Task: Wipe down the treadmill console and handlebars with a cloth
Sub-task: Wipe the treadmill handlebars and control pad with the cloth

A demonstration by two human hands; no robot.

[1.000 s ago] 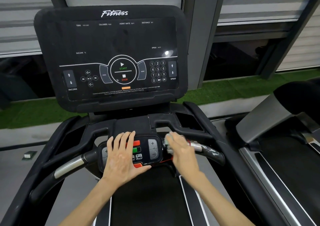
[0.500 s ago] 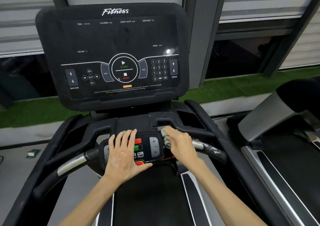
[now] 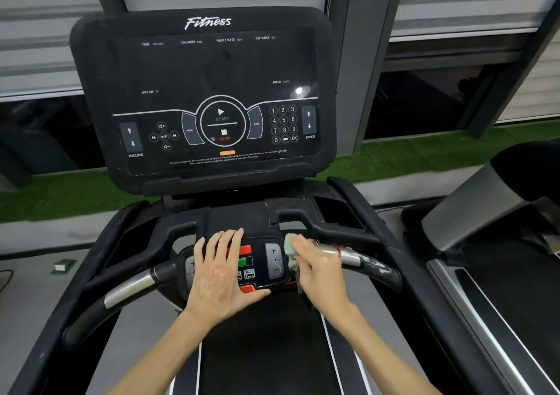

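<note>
Pressing a pale green cloth against the right edge of the small button panel, the right hand keeps its grip curled around it, low in the middle of the frame. The left hand lies flat on the panel, grip wide, fingers straight. A silver handlebar pokes out just right of the cloth. The big console stands above.

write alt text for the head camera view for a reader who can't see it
Seen from above, a person's right hand holds a pale green cloth against the right edge of a treadmill's small control panel, by the right handlebar. The left hand lies flat on the panel, below the dark Fitness console.
</note>
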